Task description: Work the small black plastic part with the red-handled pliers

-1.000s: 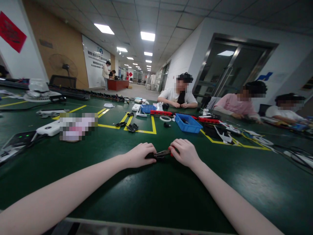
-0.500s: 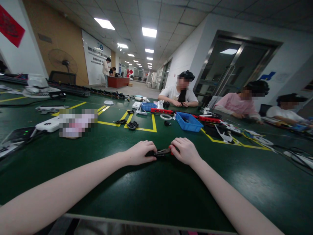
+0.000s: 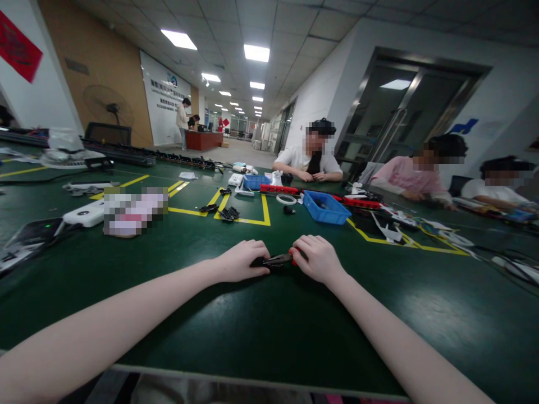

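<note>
My right hand (image 3: 316, 259) is closed around the red handles of a pair of pliers (image 3: 278, 260), whose metal jaws point left. My left hand (image 3: 244, 260) pinches a small black part (image 3: 257, 262) between thumb and fingers. The jaws' tips meet this part at my left fingertips; whether they grip it cannot be made out. Both hands are low over the green table (image 3: 269, 320), and the palms and most of the pliers' handles are hidden.
Beyond my hands stand a blue bin (image 3: 326, 216), a white ring (image 3: 286, 199) and black parts (image 3: 229, 214) inside yellow tape. At left lie a phone (image 3: 137, 213) and a white power bank (image 3: 86, 213). Co-workers (image 3: 309, 163) sit across the table and to the right.
The pliers have shifted very slightly left and up, with their jaws still at the black part. Both hands keep nearly the same place and hold.
</note>
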Motion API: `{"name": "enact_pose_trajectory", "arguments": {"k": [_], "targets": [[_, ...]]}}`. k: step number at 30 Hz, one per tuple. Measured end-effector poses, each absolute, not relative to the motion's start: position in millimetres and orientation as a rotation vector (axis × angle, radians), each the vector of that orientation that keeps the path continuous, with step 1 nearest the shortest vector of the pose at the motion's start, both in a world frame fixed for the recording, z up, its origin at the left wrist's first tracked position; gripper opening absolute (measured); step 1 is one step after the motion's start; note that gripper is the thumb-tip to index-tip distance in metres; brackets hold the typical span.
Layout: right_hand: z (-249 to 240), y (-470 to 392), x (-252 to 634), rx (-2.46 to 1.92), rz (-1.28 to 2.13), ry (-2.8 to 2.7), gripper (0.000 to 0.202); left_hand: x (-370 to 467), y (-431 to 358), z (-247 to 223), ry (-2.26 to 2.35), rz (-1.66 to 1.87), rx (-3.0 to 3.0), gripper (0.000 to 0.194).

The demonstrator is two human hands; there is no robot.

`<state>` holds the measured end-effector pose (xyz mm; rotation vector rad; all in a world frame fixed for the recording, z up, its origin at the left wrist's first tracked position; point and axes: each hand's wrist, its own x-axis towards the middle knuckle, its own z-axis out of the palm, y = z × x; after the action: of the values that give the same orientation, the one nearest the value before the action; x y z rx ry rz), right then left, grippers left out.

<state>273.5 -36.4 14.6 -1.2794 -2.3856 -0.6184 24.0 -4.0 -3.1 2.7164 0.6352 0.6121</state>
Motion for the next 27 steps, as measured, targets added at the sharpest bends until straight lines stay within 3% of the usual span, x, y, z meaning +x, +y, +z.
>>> {"name": "enact_pose_trajectory", "arguments": {"k": [27], "targets": [[13.7,-35.1,274.7,-1.318,-0.59,-2.364,0.028,23.5,-3.1,-3.3,0.63,0.605,2.714,0.016]]}}
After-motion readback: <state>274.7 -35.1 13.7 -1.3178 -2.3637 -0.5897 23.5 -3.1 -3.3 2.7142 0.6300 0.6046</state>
